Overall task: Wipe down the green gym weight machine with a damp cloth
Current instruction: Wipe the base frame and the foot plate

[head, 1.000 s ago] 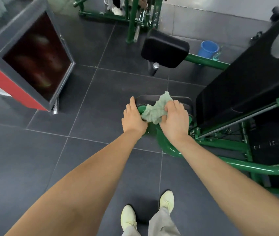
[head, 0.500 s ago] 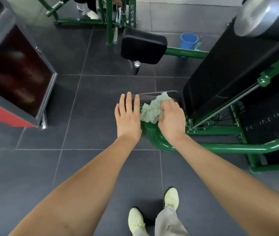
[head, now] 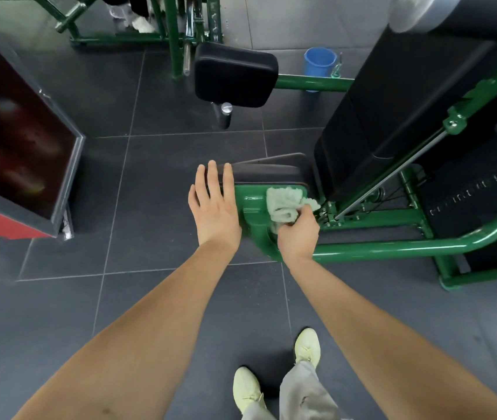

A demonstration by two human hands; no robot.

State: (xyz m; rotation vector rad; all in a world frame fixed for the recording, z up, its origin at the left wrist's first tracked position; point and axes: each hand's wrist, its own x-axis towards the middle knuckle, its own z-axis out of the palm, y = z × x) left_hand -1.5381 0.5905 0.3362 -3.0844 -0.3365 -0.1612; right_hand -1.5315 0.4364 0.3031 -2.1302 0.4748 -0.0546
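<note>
The green weight machine [head: 392,245] fills the right half of the view, its curved tube frame running along the floor to a flat green bracket [head: 251,201] under a black seat pad [head: 267,172]. My right hand [head: 297,236] grips a pale green cloth [head: 285,204] and presses it against that bracket. My left hand [head: 215,209] lies just left of the bracket with fingers straight, their tips at the edge of the seat pad.
A black back pad [head: 392,110] rises to the right. Another black pad [head: 235,74] on a green arm is ahead, with a blue bucket [head: 319,60] behind it. A grey and red cabinet [head: 19,140] stands at left. Dark floor tiles surround my yellow shoes [head: 307,347].
My left hand let go of the cloth and opened flat beside the bracket. My right hand moved the cloth down and right along the green bracket. The view shifted lower.
</note>
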